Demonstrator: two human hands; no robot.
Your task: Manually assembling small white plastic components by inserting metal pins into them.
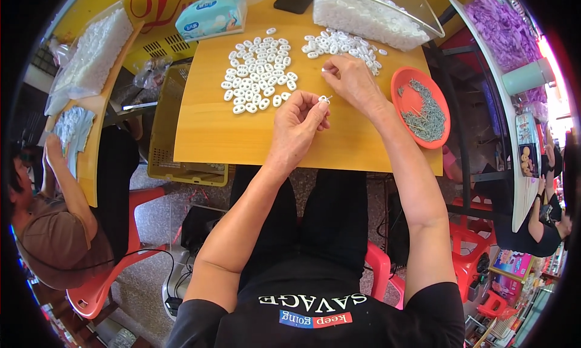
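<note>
1. We are grasping one small white piece (324,99) between the thumb and fingers of our left hand (295,127), just above the middle of the desk (230,145).
2. That piece is looking tiny and pale, with a thin metallic shank sticking out at its right; our fingers are hiding part of it.
3. We are bending the fingers of our right hand (354,85) together, a little farther off and to the right; a white speck is showing at the tips, but we cannot tell whether they are gripping it.
4. On the far left, white oval pieces (257,70) are lying loosely spread, most showing two dark holes.
5. Smaller-looking white pieces (345,44) are lying heaped at the far right, before a clear bin (369,30).
6. Nearer, at the right, a red-orange plate (402,82) is holding slim grey metal pins (428,124).
</note>
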